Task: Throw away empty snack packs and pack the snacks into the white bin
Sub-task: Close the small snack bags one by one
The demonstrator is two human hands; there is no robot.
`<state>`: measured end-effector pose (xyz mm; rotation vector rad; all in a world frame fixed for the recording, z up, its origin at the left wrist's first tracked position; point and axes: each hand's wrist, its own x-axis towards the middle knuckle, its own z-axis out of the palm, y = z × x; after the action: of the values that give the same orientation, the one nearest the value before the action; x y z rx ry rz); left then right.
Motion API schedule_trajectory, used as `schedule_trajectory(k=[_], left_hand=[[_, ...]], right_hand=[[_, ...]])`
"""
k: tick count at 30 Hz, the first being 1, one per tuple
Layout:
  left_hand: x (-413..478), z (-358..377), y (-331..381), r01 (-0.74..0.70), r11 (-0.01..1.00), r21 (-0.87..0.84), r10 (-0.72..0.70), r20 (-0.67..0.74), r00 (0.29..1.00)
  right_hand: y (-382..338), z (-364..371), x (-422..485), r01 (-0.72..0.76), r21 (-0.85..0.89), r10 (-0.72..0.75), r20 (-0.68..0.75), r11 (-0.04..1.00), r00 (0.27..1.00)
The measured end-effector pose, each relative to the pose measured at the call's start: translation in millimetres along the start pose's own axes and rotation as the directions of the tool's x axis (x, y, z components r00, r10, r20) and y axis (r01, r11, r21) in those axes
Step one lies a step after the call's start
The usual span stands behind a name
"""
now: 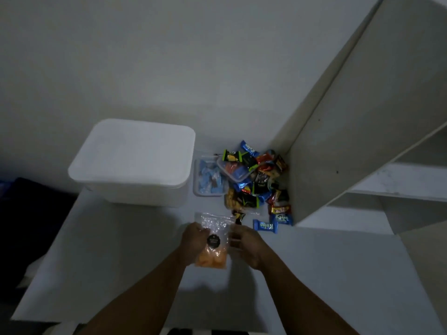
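A clear plastic bag with orange snacks at its bottom and a round black label lies in front of me on the white table. My left hand holds its left edge. My right hand grips its right edge, fingers curled. A white bin with its lid on stands at the back left. To its right lies a pile of snack packs in blue, black, green and red wrappers. A blue pack lies apart, just right of my right hand.
A clear tub with blue packets and a second clear tub tilted on the pile sit between bin and snacks. A white shelf unit rises at the right. The table's left edge borders a dark floor.
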<state>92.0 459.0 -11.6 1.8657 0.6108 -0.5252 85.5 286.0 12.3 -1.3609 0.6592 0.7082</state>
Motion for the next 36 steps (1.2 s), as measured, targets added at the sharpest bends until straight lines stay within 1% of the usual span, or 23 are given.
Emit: schedule_trajectory(k=[2,4,5,7,9,11,12,13,15,17,21,23,24,25,27,29,31,34,36], left_hand=[[12.6,13.1,-13.8,0.065,0.997,0.043,-0.064,-0.020,0.998],[16.2,22.3,-9.8,0.101,0.993,0.066,-0.097,-0.065,0.993],[16.6,26.8,-3.8,0.101,0.990,0.096,-0.091,-0.101,0.991],[19.5,36.5,8.1,0.062,0.980,0.191,-0.028,-0.173,0.985],[22.9,47.2,20.7,-0.020,0.958,0.286,0.082,-0.206,0.975],[29.7,60.7,33.9,-0.115,0.913,0.392,0.182,-0.138,0.974],[33.0,65.4,38.1,-0.163,0.879,0.448,0.223,-0.084,0.971],[38.5,70.7,43.3,-0.198,0.840,0.505,0.249,-0.034,0.968],[49.1,80.7,51.5,-0.220,0.778,0.588,0.251,0.029,0.967],[55.2,88.4,57.1,-0.197,0.775,0.600,0.218,0.039,0.975],[60.5,96.1,63.7,-0.142,0.786,0.601,0.174,0.005,0.985],[63.4,96.6,67.6,-0.111,0.787,0.606,0.144,-0.007,0.990],[64.2,96.2,69.9,-0.101,0.788,0.608,0.133,-0.007,0.991],[65.1,95.9,72.1,-0.097,0.789,0.607,0.123,-0.001,0.992],[65.4,95.7,75.2,-0.087,0.790,0.607,0.099,0.015,0.995],[63.7,96.0,76.4,-0.077,0.786,0.613,0.080,0.023,0.997],[60.0,95.5,76.2,-0.087,0.781,0.619,0.074,0.046,0.996],[54.9,95.1,73.4,-0.122,0.762,0.636,0.087,0.086,0.992],[52.4,94.2,71.4,-0.137,0.748,0.649,0.106,0.087,0.991]], right_hand=[[4.3,-8.9,14.1,-0.010,-0.028,0.010,0.008,1.000,1.000],[0.7,-19.3,24.0,-0.004,-0.058,0.004,-0.006,0.998,1.000],[-3.6,-26.1,28.3,-0.001,-0.082,-0.001,-0.031,0.997,1.000],[-15.5,-42.2,39.6,0.021,-0.163,-0.038,-0.099,0.986,0.994],[-27.5,-59.8,55.7,0.056,-0.273,-0.115,-0.206,0.960,0.972],[-37.3,-76.3,73.6,0.056,-0.355,-0.174,-0.310,0.933,0.935],[-40.9,-80.3,76.5,0.050,-0.363,-0.180,-0.334,0.930,0.925],[-45.3,-83.9,80.7,0.050,-0.362,-0.176,-0.324,0.931,0.929],[-53.7,-86.5,87.2,0.037,-0.298,-0.118,-0.258,0.954,0.959],[-60.6,-87.9,92.9,-0.006,-0.180,-0.037,-0.235,0.984,0.971],[-67.9,-92.8,100.9,-0.033,-0.060,0.017,-0.255,0.998,0.967],[-70.7,-91.8,102.1,0.000,0.056,0.016,-0.293,0.998,0.956],[-70.5,-91.2,103.9,0.036,0.082,-0.008,-0.316,0.996,0.949],[-70.3,-90.8,105.8,0.070,0.054,-0.047,-0.340,0.996,0.939],[-69.2,-90.2,108.7,0.110,-0.122,-0.145,-0.330,0.986,0.933],[-68.1,-90.3,108.8,0.119,-0.259,-0.199,-0.310,0.959,0.929],[-66.7,-90.8,108.9,0.091,-0.305,-0.198,-0.341,0.948,0.919],[-64.0,-88.3,109.2,-0.036,-0.414,-0.161,-0.432,0.909,0.887],[-57.6,-89.2,111.8,-0.100,-0.468,-0.142,-0.454,0.878,0.880]])
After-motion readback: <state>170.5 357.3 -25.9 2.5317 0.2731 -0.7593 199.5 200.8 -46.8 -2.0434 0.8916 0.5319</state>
